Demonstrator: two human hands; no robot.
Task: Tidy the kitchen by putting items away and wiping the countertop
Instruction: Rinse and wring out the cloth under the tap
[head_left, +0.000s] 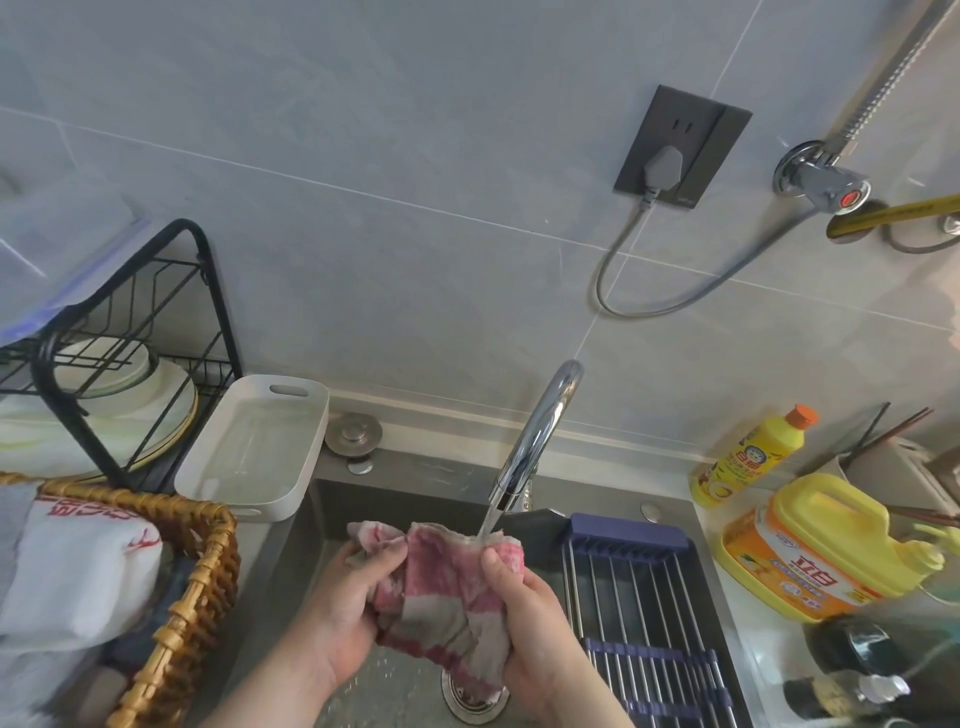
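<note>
Both hands meet over the sink (415, 499), forearms coming up from the bottom edge and angling inward toward each other. The left hand (353, 613) has its palm turned to the right, its fingers curled into the left side of the cloth (441, 597) and its thumb pressed on top; its grip is clamped on the fabric. The right hand (530, 623) faces it, thumb up near the cloth's top edge and fingers wrapped behind, its grip likewise closed on the cloth.

The cloth, pink and grey, is bunched between the 2 hands, and its lower end hangs toward the drain (470, 701). A stream of water (488, 525) from the chrome tap (540, 431) lands on the cloth's upper edge, just beside the right thumb.

A blue-framed rack with metal bars (649, 597) lies across the right part of the sink. On the worktop (753, 644) to the right stand 2 yellow detergent bottles, a slim 1 (748, 457) and a squat jug (810, 551). To the left of the sink sit a white tray (254, 447), a black wire dish rack (130, 338) holding plates (156, 395), and a wicker basket (197, 571). On the tiled wall a grey plug (662, 169) sits in a dark socket (683, 145).
</note>
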